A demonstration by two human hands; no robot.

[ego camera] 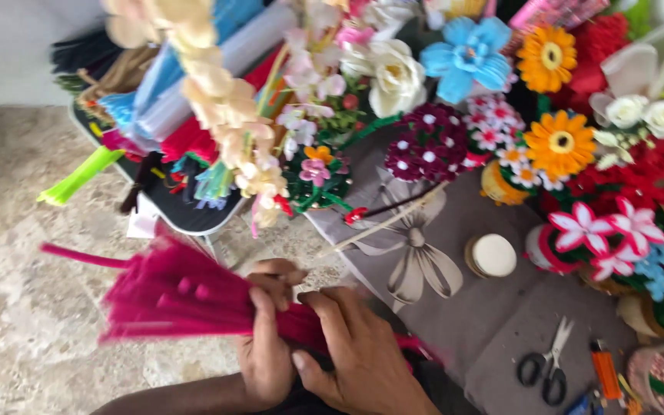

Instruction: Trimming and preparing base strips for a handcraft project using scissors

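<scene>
Pale stone floor [17, 230] (mottled), grey cloth [493, 323]

Blurred stems, cropped flowers, half-hidden hands

The bundle of magenta fuzzy craft stems [178, 296] is motion-blurred, so single stems cannot be counted, and its near end is hidden under the left hand [267, 334] and the right hand [355, 353], whose wrists run off the bottom edge at 6 o'clock. At 12 o'clock the cream fabric flower garland [217, 92] is cut by the top edge. At 5 o'clock the orange lighter-like tool [605, 373] and the round patterned tin [662, 376] are too blurred and cropped to identify.
</scene>
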